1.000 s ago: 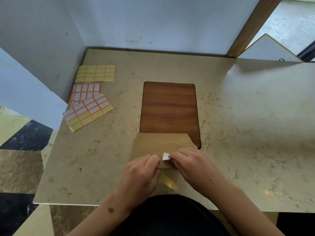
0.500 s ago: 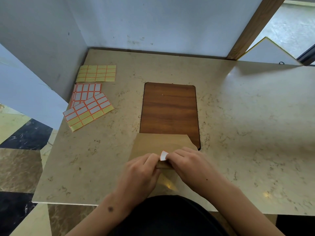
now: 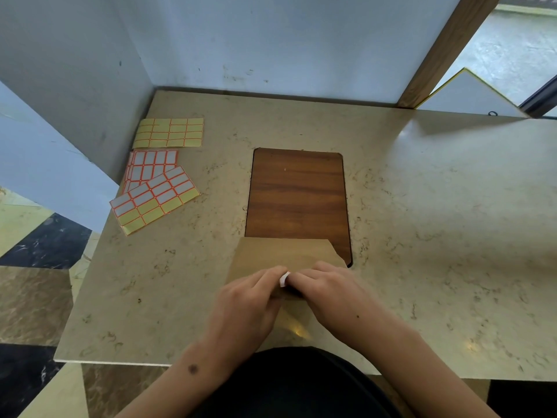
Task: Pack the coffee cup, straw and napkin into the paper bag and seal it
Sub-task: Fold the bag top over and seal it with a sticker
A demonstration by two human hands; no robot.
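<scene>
We are at the sealing stage, as far as we can judge. The bag (image 3: 283, 254) lies flat at the lower centre of the frame, its far edge overlapping the near end of the wood panel (image 3: 297, 191) set into the table (image 3: 437, 236). No cup, straw or napkin shows anywhere, so we take them to be inside the bag already, though we cannot see into it.

Both hands meet over the bag's near end. Our left hand (image 3: 250, 300) is curled, fingers pressed down on the folded paper. Our right hand (image 3: 325, 292) is also curled, its fingertips pinching a small white sticker (image 3: 284, 279) that stands up between the two hands, not yet flat on the paper.

What looks left to do: lay the sticker across the fold and press it down.

The sticker sheets (image 3: 156, 176) lie at the upper left, well apart from the bag.
</scene>
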